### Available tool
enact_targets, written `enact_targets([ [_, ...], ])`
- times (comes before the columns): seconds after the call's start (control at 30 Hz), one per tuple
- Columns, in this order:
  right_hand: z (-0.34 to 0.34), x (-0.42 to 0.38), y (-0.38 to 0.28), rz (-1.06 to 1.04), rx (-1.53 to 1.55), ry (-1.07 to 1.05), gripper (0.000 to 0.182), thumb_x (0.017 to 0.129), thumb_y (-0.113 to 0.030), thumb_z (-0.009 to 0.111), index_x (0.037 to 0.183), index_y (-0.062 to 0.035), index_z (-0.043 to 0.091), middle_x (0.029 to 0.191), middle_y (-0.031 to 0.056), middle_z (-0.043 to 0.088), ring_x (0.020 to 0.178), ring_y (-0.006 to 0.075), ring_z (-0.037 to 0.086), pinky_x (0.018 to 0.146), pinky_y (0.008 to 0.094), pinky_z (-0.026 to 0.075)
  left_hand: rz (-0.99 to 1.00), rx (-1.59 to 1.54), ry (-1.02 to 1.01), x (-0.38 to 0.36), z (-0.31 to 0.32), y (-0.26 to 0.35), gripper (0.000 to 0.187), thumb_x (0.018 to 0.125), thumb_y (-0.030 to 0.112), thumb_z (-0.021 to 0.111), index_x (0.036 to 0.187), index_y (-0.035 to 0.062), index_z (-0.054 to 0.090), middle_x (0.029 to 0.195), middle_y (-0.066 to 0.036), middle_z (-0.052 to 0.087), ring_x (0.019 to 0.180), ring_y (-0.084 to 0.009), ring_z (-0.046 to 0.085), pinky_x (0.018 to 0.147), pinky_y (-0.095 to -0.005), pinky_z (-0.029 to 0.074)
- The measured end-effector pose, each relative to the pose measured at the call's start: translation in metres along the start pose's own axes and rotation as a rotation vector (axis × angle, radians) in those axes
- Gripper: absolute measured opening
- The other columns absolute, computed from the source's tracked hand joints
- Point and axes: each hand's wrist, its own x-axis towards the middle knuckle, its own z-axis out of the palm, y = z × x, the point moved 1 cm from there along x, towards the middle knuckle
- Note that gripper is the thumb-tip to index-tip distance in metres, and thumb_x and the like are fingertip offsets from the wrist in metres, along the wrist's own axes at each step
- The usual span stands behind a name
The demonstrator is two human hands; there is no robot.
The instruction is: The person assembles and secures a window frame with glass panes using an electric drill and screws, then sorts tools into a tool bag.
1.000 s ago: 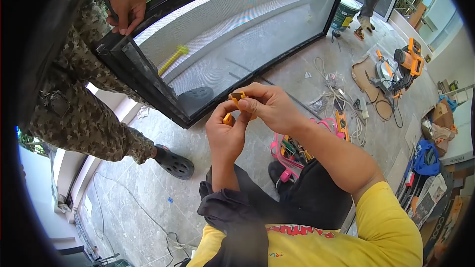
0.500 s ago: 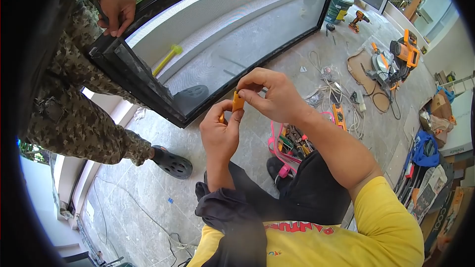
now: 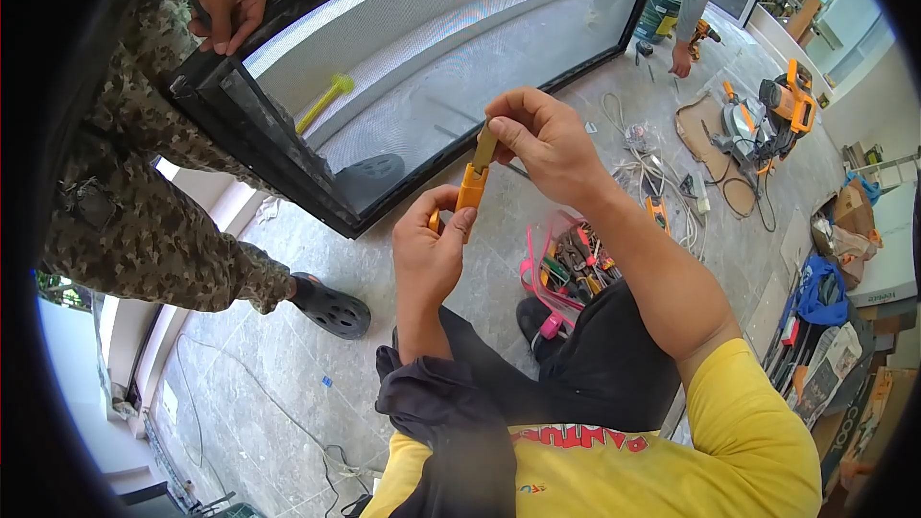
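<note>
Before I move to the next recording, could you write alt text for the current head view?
The person's left hand holds an orange handle, and the right hand pinches a flat strip sticking out of it. Beyond, another person's hand rests on a black-framed panel.

Holds the left hand in front of the body, with fingers curled inward and thumb bent over in a closed grip, above a nearly upright left forearm. Holds the right hand higher and farther forward, near the left but apart, pinching with thumb and index finger. Slants the right forearm forward and inward from the elbow.
</note>
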Motion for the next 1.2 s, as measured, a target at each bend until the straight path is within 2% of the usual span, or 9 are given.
enact_targets([
  [0.17,0.000,0.000,0.004,0.000,-0.009,-0.016,0.018,0.094,-0.005,0.066,0.109,0.0027,0.060,0.093,0.0070,0.068,0.085,0.0124,0.067,0.077,0.0269,0.055,-0.008,-0.057,-0.029,0.003,-0.002,-0.003,0.022,0.089,0.009,0.073,0.108,-0.0006,0.068,0.089,0.000,0.064,0.070,-0.0056,0.051,0.065,-0.0221,0.045],
  [0.43,-0.006,0.000,0.001,-0.020,-0.016,-0.056,0.016,0.091,-0.006,0.069,0.101,0.0040,0.061,0.089,0.0064,0.069,0.083,0.0113,0.067,0.075,0.0261,0.055,-0.024,-0.101,-0.079,0.003,-0.002,-0.007,0.021,0.090,0.009,0.074,0.107,-0.0004,0.068,0.089,0.002,0.063,0.070,-0.0050,0.050,0.065,-0.0214,0.045],
  [0.77,-0.007,0.001,0.001,0.066,-0.043,-0.107,0.017,0.092,-0.005,0.068,0.102,0.0062,0.061,0.091,0.0094,0.070,0.086,0.0143,0.068,0.079,0.0289,0.058,-0.023,-0.110,-0.086,0.003,-0.002,-0.008,0.022,0.089,0.011,0.075,0.106,-0.0001,0.068,0.088,0.003,0.062,0.069,-0.0036,0.048,0.063,-0.0208,0.043],
  [0.83,-0.005,-0.002,0.003,0.001,-0.128,-0.091,0.017,0.092,-0.004,0.067,0.104,0.0069,0.060,0.093,0.0115,0.070,0.088,0.0165,0.070,0.081,0.0300,0.058,-0.021,-0.110,-0.083,0.005,-0.001,-0.007,0.021,0.089,0.011,0.075,0.106,0.0000,0.068,0.088,0.003,0.062,0.069,-0.0035,0.048,0.063,-0.0207,0.043],
  [1.07,-0.012,-0.004,0.001,0.035,-0.109,-0.095,0.017,0.091,0.000,0.065,0.106,0.0068,0.059,0.094,0.0130,0.070,0.090,0.0174,0.070,0.081,0.0294,0.058,-0.017,-0.070,-0.092,0.008,0.005,-0.012,0.021,0.089,0.010,0.075,0.106,0.0001,0.067,0.090,0.003,0.063,0.071,-0.0039,0.050,0.065,-0.0207,0.044],
  [1.2,-0.005,-0.007,-0.003,-0.061,-0.229,-0.073,0.019,0.092,-0.002,0.064,0.107,0.0068,0.059,0.093,0.0134,0.070,0.088,0.0173,0.071,0.079,0.0291,0.058,-0.033,-0.113,-0.114,0.007,0.004,-0.014,0.025,0.087,0.011,0.076,0.107,0.0001,0.067,0.090,0.002,0.062,0.074,-0.0050,0.053,0.068,-0.0217,0.045],
])
